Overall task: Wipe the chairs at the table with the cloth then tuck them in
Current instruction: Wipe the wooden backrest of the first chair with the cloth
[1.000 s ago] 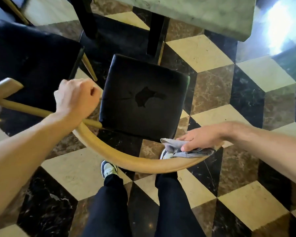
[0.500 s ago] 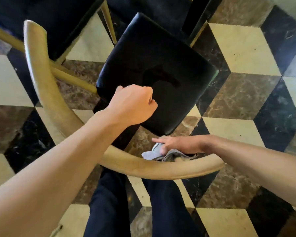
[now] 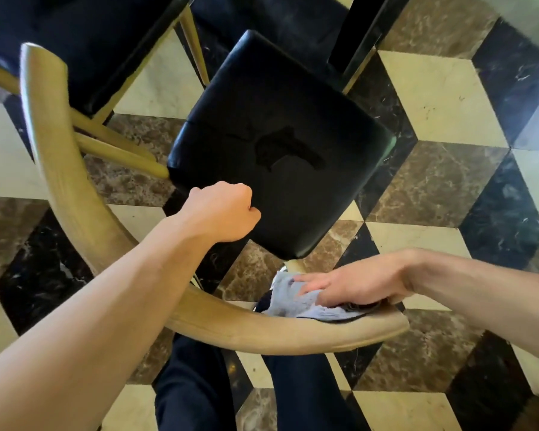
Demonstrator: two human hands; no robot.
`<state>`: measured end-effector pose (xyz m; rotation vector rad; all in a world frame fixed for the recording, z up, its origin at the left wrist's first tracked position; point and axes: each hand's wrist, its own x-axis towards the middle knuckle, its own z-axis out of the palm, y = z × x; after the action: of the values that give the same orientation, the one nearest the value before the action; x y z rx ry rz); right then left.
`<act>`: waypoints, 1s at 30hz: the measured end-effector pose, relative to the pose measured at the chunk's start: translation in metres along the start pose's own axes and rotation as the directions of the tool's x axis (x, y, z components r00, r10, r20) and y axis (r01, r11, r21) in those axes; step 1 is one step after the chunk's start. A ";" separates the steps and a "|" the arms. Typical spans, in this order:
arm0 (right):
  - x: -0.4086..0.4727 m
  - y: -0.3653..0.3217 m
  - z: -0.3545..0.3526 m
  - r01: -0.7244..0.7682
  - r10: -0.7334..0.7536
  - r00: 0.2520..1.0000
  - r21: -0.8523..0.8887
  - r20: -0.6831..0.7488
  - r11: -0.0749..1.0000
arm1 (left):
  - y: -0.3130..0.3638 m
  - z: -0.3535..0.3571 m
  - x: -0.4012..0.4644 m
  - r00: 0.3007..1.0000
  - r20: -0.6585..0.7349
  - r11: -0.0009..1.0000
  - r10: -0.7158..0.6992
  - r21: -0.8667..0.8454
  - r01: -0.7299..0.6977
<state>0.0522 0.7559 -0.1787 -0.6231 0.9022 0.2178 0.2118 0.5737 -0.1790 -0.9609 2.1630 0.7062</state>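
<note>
Tiled floor (image 3: 433,98); right grip (image 3: 355,287) flat, pressing cloth (image 3: 296,303) onto chair rail (image 3: 262,329); left grip (image 3: 223,214) fisted, empty.

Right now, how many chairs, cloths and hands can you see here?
Chairs: 2, the near chair with the curved wooden backrest and a second chair at upper left.
Cloths: 1, the grey cloth on the backrest.
Hands: 2, the left hand fisted over the seat and the right hand pressing the cloth.
Total: 5.
</note>
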 end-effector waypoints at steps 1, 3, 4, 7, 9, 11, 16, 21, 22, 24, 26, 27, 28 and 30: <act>-0.001 -0.005 -0.002 -0.059 0.060 0.998 -0.014 0.038 0.998 | 0.001 0.000 0.000 1.000 0.018 1.000 -0.005 -0.003 0.005; 0.013 -0.016 -0.003 -0.135 0.139 0.990 -0.139 0.020 0.981 | 0.003 0.000 0.001 0.999 0.044 1.000 -0.012 -0.013 0.012; 0.028 -0.020 -0.002 -0.157 0.154 0.988 -0.255 -0.031 0.954 | 0.002 0.001 0.001 0.999 0.049 1.000 -0.016 -0.021 0.017; 0.078 -0.020 -0.002 -0.238 0.199 0.971 -0.451 -0.133 0.860 | -0.005 0.007 -0.004 0.999 0.032 0.995 -0.041 -0.087 0.044; 0.103 -0.012 -0.007 -0.260 0.205 0.964 -0.456 -0.168 0.851 | -0.012 0.014 -0.009 0.997 0.046 0.994 -0.060 -0.091 0.064; 0.118 -0.003 -0.011 -0.268 0.178 0.951 -0.384 -0.253 0.884 | -0.021 0.020 -0.014 0.997 0.041 0.997 -0.066 -0.047 0.068; 0.124 0.006 -0.014 -0.211 0.105 0.916 -0.243 -0.387 0.947 | -0.023 0.018 -0.019 0.998 -0.018 0.996 -0.066 -0.059 0.065; 0.109 0.012 -0.012 0.039 -0.008 0.909 0.067 -0.417 0.997 | -0.009 0.008 -0.012 0.998 0.034 0.998 -0.056 -0.021 0.057; 0.103 0.010 -0.012 0.057 -0.016 0.916 0.091 -0.402 0.994 | -0.006 0.005 -0.009 0.998 0.037 0.998 -0.053 -0.027 0.054; 0.090 0.008 -0.011 0.094 -0.054 0.936 0.100 -0.347 0.991 | -0.002 0.000 -0.005 0.998 0.043 0.998 -0.048 -0.031 0.050; 0.076 0.004 -0.010 0.103 -0.059 0.956 0.139 -0.289 0.985 | 0.000 -0.004 -0.001 0.998 0.033 0.998 -0.049 -0.037 0.050; 0.069 0.003 -0.009 0.104 -0.065 0.964 0.138 -0.259 0.985 | 0.001 -0.004 0.001 0.998 0.016 0.997 -0.053 -0.050 0.054; 0.062 0.002 -0.008 0.100 -0.073 0.969 0.105 -0.236 0.989 | 0.000 -0.004 0.003 0.998 -0.003 0.996 -0.061 -0.071 0.060; 0.052 0.004 -0.009 0.071 -0.069 0.975 0.003 -0.211 0.997 | -0.002 -0.001 0.005 0.997 -0.025 0.993 -0.070 -0.100 0.067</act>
<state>0.0767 0.7498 -0.2248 -0.6754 1.0831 0.0840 0.2106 0.5697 -0.1822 -1.0976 2.1250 0.7771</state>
